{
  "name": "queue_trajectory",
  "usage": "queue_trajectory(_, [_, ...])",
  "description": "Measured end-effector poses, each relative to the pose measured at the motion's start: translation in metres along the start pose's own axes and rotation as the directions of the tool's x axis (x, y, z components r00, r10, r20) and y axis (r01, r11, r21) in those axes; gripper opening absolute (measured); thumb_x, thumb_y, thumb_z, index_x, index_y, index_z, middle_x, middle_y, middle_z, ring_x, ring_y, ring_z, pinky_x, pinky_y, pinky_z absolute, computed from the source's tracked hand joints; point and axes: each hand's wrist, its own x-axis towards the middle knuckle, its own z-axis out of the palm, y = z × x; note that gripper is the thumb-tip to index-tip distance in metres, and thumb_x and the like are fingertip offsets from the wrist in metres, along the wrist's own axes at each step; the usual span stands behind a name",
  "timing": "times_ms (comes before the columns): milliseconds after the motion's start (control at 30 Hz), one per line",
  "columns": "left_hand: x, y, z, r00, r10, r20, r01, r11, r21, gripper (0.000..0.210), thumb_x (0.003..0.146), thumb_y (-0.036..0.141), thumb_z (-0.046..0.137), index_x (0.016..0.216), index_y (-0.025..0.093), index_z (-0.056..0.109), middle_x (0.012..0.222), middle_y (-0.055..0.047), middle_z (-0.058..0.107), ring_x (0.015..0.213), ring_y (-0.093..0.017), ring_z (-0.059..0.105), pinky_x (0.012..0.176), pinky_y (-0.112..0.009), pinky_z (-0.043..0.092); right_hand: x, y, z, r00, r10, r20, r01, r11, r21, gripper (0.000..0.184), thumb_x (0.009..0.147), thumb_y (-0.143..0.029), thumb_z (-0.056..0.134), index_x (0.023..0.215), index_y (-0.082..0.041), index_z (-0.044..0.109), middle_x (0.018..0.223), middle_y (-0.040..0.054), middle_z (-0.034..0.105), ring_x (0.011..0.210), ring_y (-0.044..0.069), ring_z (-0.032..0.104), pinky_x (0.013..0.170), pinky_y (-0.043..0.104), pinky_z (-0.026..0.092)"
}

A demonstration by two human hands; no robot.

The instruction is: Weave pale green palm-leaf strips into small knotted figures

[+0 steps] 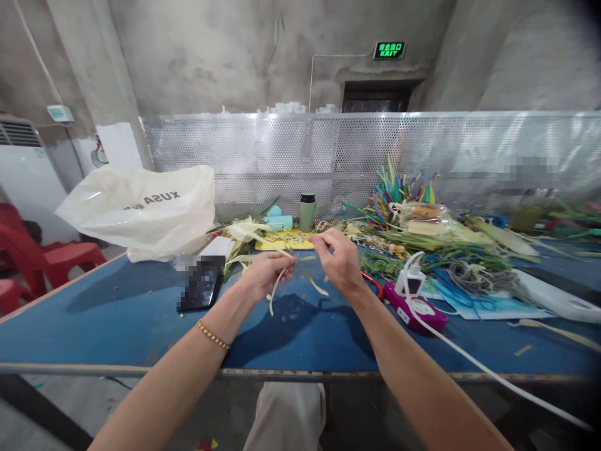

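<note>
Over the blue table, my left hand is closed, pinching several pale plant strips whose loose ends stick out and hang below the fingers. My right hand is a short way to the right, with thumb and fingers pressed together. Whatever it may hold is too thin or blurred to make out. Behind both hands a yellow mat bears small scraps. More pale leaf strips lie in a heap beyond my left hand.
A phone and a large plastic bag are on the left. A green bottle stands at the back. Right of my hands are a purple power strip with a white cable, grey wire coils and bundled coloured stems.
</note>
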Motion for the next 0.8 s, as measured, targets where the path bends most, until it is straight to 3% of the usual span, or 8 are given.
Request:
queue_trajectory(100, [0.006,0.002,-0.003,0.987,0.019,-0.157,-0.049,0.980,-0.194,0.012,0.062,0.015,0.073,0.067,0.009,0.065,0.059,-0.005,0.063,0.054,-0.011,0.058,0.054,-0.022,0.043,-0.001,-0.001,-0.001,0.999,-0.014,-0.045,0.012,0.999,-0.046,0.028,0.089,-0.031,0.048,0.072,-0.016,0.065,0.072,0.0055,0.059,0.072,0.016,0.052,0.069,0.027,0.039])
queue_trajectory(300, [0.004,0.000,0.003,0.982,0.063,-0.177,-0.121,0.931,-0.344,0.014,0.063,0.016,0.075,0.072,0.012,0.066,0.073,-0.005,0.069,0.073,-0.015,0.064,0.062,-0.023,0.046,-0.009,-0.007,0.014,0.971,0.045,0.233,-0.068,0.993,0.092,0.024,0.086,-0.027,0.052,0.071,-0.016,0.067,0.067,0.0026,0.063,0.063,0.013,0.053,0.060,0.024,0.037])
queue_trajectory(433, [0.003,-0.004,0.006,0.972,-0.001,-0.237,-0.089,0.925,-0.370,0.020,0.058,0.019,0.079,0.073,0.015,0.066,0.072,0.000,0.068,0.067,-0.011,0.061,0.055,-0.021,0.040,-0.011,-0.007,0.021,0.950,0.081,0.301,-0.140,0.973,0.183,0.023,0.083,-0.029,0.055,0.068,-0.016,0.066,0.065,0.0023,0.063,0.061,0.013,0.053,0.059,0.024,0.038])
queue_trajectory(667, [0.002,-0.006,0.009,0.993,-0.003,-0.119,-0.044,0.921,-0.387,0.022,0.060,0.027,0.079,0.074,0.015,0.067,0.070,-0.001,0.065,0.062,-0.011,0.057,0.052,-0.022,0.035,-0.009,-0.011,0.017,0.966,0.093,0.241,-0.142,0.971,0.194,0.017,0.078,-0.022,0.055,0.062,-0.016,0.059,0.060,-0.0005,0.055,0.059,0.012,0.047,0.058,0.024,0.037])
queue_trajectory(800, [0.001,-0.006,0.011,0.988,0.091,-0.126,-0.125,0.945,-0.301,0.022,0.059,0.027,0.080,0.069,0.014,0.066,0.063,0.000,0.061,0.059,-0.009,0.052,0.052,-0.022,0.033,-0.009,-0.015,0.013,0.956,0.061,0.286,-0.123,0.971,0.204,0.018,0.079,-0.018,0.053,0.062,-0.017,0.057,0.061,-0.0006,0.055,0.060,0.012,0.047,0.058,0.023,0.036])
